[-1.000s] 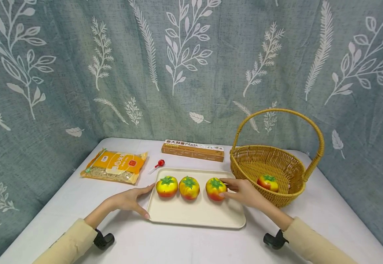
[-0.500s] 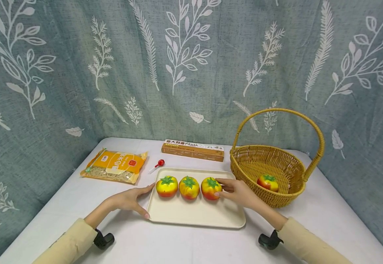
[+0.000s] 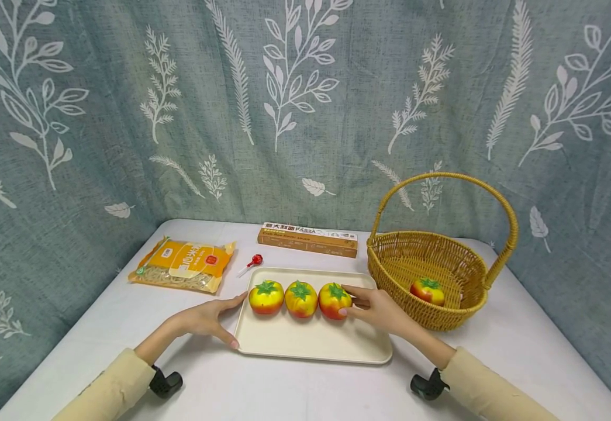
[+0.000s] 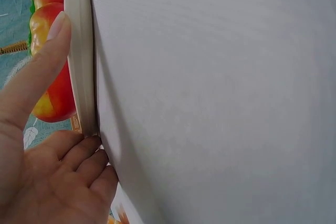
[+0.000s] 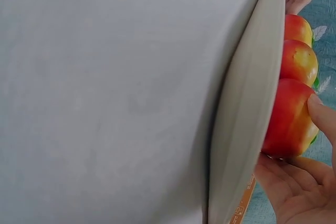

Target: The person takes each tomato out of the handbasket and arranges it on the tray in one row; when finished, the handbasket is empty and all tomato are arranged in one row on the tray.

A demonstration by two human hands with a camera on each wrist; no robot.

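Note:
On a cream tray (image 3: pixel 316 342), three red-and-yellow tomatoes with green leafy tops stand in a row. My right hand (image 3: pixel 376 310) grips the right tomato (image 3: pixel 334 302), thumb at its front and fingers behind, also seen in the right wrist view. This one sits close beside the middle tomato (image 3: pixel 301 299); the left tomato (image 3: pixel 266 297) stands by the tray's left edge. With thumb and fingers spread apart, my left hand (image 3: pixel 202 321) touches the tray's left edge. The left wrist view shows its thumb (image 4: pixel 39 72) lying along the rim.
A wicker basket (image 3: pixel 481 266) with a tall handle stands to the right, one tomato (image 3: pixel 428 291) inside. Behind the tray lie a pasta box (image 3: pixel 307 241) and a red lollipop (image 3: pixel 256 260). A yellow noodle bag (image 3: pixel 184 264) lies at the left. A patterned curtain (image 3: pixel 305 117) hangs behind the table.
My right hand has slid the right tomato leftward over the tray, narrowing the gap to the middle one. The left hand and the tray have stayed in place.

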